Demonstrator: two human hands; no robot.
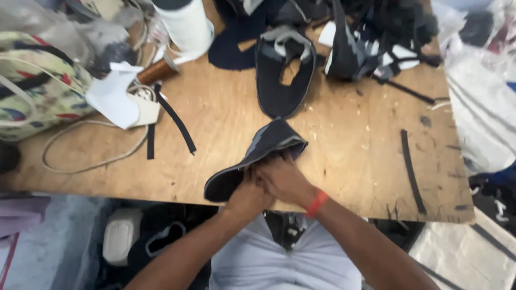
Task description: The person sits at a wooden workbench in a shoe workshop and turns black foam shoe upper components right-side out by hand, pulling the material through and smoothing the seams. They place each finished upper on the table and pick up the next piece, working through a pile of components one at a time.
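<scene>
Both my hands meet at the near edge of a plywood worktable (349, 134). Between them they grip a dark navy shoe upper piece (258, 156) with grey trim, folded and tilted up toward the table's middle. My left hand (247, 196) clasps its lower part; my right hand (285, 180), with a red band at the wrist, pinches it from the right side. A second dark shoe upper (285, 75) with a cut-out opening lies flat farther back.
A heap of dark uppers and straps (371, 37) sits at the back right. A white thread cone (185, 24), brown spool (156, 70), white paper piece (115, 96), patterned bag (37, 80), cord and loose black strips (411, 169) lie about.
</scene>
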